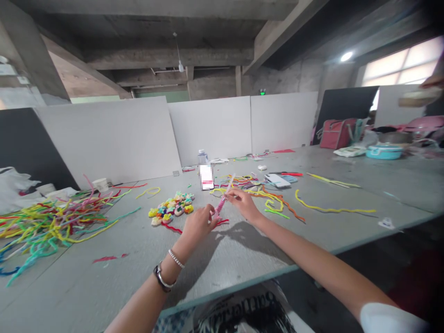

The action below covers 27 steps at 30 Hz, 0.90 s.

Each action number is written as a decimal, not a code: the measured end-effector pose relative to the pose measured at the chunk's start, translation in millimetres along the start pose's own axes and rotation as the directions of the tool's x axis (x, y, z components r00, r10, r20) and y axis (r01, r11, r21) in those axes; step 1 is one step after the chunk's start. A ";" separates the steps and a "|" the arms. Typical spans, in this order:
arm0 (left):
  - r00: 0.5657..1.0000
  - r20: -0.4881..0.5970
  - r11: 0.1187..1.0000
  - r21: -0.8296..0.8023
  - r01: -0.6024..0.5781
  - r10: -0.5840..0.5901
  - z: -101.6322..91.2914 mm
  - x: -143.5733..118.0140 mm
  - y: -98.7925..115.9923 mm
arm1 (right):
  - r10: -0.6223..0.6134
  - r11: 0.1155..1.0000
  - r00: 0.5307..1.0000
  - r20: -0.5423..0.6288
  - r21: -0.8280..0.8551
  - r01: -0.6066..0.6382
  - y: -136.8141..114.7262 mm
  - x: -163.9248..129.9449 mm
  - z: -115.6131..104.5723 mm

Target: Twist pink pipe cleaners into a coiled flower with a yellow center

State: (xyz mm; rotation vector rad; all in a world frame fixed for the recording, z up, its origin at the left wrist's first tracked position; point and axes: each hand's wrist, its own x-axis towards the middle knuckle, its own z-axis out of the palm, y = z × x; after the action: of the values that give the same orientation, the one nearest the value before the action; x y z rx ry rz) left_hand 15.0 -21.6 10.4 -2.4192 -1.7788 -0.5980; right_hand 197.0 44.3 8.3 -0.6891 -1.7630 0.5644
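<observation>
My left hand (pixel 199 223) is closed around the lower part of a pale, translucent stick (pixel 231 181) that is held at a slant above the table. Pink material, which looks like pipe cleaner (pixel 220 205), is wrapped along its lower half. The fingers of my right hand (pixel 243 203) pinch at the upper end of the pink part. Red pipe cleaner pieces (pixel 172 228) lie below my left hand. Just left of it sits a cluster of small fuzzy flowers (pixel 173 206) in yellow, orange and mint. My fingers partly hide the pink part.
A heap of coloured pipe cleaners (pixel 65 217) covers the table's left side. A lit phone (pixel 207 178) stands upright ahead, before a bottle (pixel 203 157). Yellow pipe cleaners (pixel 333 209), more phones (pixel 278 180), a blue lunch box (pixel 384 152) and a pink bag (pixel 336 134) are rightward.
</observation>
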 end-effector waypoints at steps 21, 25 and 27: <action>0.995 0.086 0.989 0.132 -0.062 0.051 -1.0 -1.9 4.1 | 0.259 0.900 0.961 0.092 0.337 -0.275 2.6 1.2 2.8; 0.994 0.105 0.988 0.154 -0.013 -0.003 -3.0 -1.2 6.2 | 0.250 0.898 0.954 0.168 0.328 -0.293 0.2 -0.2 1.7; 0.995 0.096 0.989 0.150 -0.001 -0.014 -3.7 -1.1 7.1 | 0.265 0.885 0.941 0.211 0.335 -0.325 -0.4 -0.9 1.8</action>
State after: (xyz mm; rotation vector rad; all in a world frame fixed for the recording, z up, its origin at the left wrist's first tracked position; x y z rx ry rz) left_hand 20.5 -26.0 14.6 -2.3797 -1.7970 -0.3385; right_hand 195.4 43.3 7.5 -0.6655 -1.6415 1.1563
